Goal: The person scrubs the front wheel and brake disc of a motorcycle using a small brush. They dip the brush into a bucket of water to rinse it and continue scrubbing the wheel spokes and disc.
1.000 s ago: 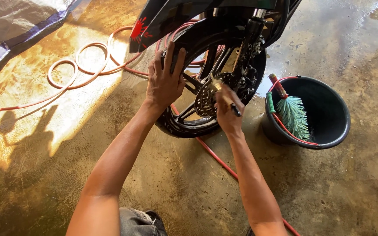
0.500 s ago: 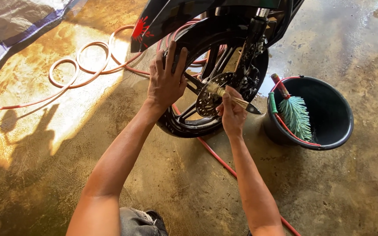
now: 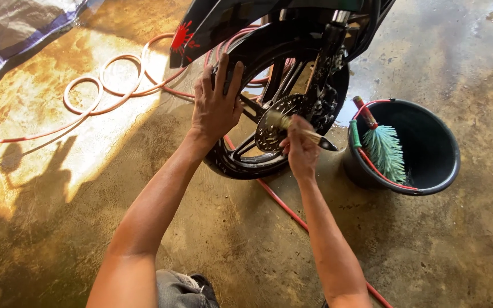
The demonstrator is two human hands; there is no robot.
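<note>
Wet concrete floor (image 3: 457, 245) spreads under everything, brown and sunlit to the left of the wheel (image 3: 278, 102), grey and puddled to its right. That black wheel belongs to a motorcycle whose dark bodywork (image 3: 229, 17) hangs over it, with a red splash mark on the panel.

Left hand (image 3: 215, 105) lies flat on the tyre at the wheel's left side, fingers spread wide and pointing up, holding nothing. Right hand (image 3: 300, 151) is closed around a small brush (image 3: 300, 130), just in front of the wheel's lower middle. The brush has a pale handle and a dark end sticking out to the right of the fist; its bristle end touches the perforated brake disc (image 3: 272, 122) at the wheel's hub.

Right of the wheel and almost against it stands a black bucket (image 3: 440, 165). 1 long brush with teal bristles (image 3: 384, 151) leans inside it, its red and green handle resting on the rim nearest the wheel.

A red hose (image 3: 121, 77) lies in about 3 loose coils to the left of the wheel, and 1 run of it passes beneath the wheel and on toward the person. A grey sheet with a blue edge (image 3: 18, 34) covers the floor far left of the wheel. Grey trousers (image 3: 181, 288) show low down between the arms.
</note>
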